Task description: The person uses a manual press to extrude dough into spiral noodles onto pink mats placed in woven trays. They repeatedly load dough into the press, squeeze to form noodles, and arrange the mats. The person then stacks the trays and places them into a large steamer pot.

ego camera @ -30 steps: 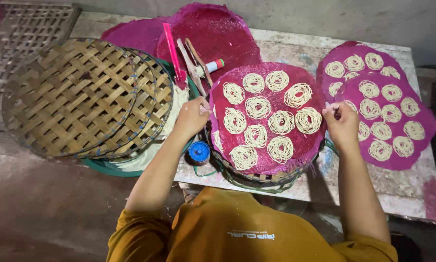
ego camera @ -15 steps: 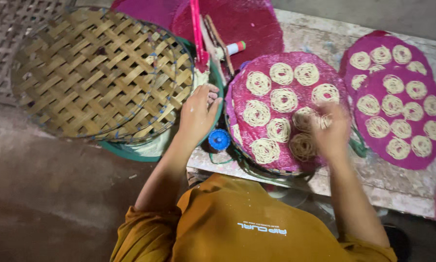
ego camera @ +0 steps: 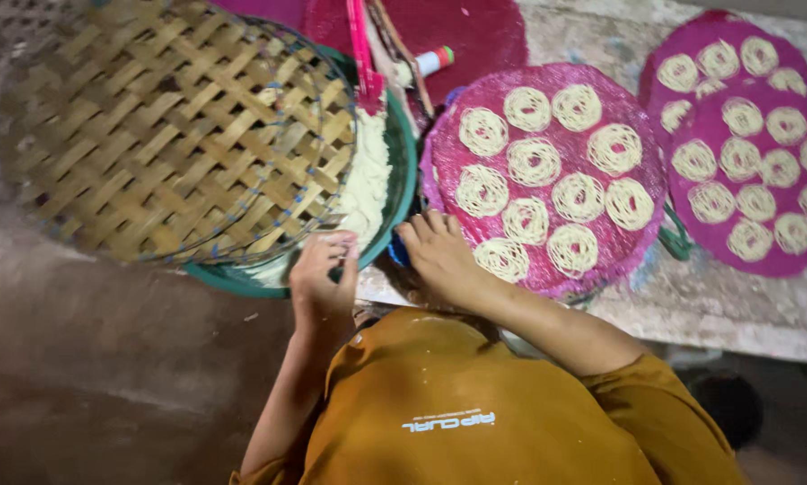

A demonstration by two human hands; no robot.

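My left hand curls its fingers over the near rim of a green basin, right where white dough lies inside it. A stack of round woven bamboo trays covers most of the basin. My right hand lies with its fingers spread on the near left edge of a round pink mat. Several coils of thin noodle sit on that mat. A small blue object shows just left of this hand, mostly hidden.
More pink mats with several noodle coils overlap at the right on a stone slab. A bare dark pink mat, pink and wooden sticks and a small bottle lie behind. Brown floor spreads to the left.
My left hand left the pink mat's edge and went left to the green basin's rim. My right hand came off the coils to the mat's near left edge. The view shifted left.
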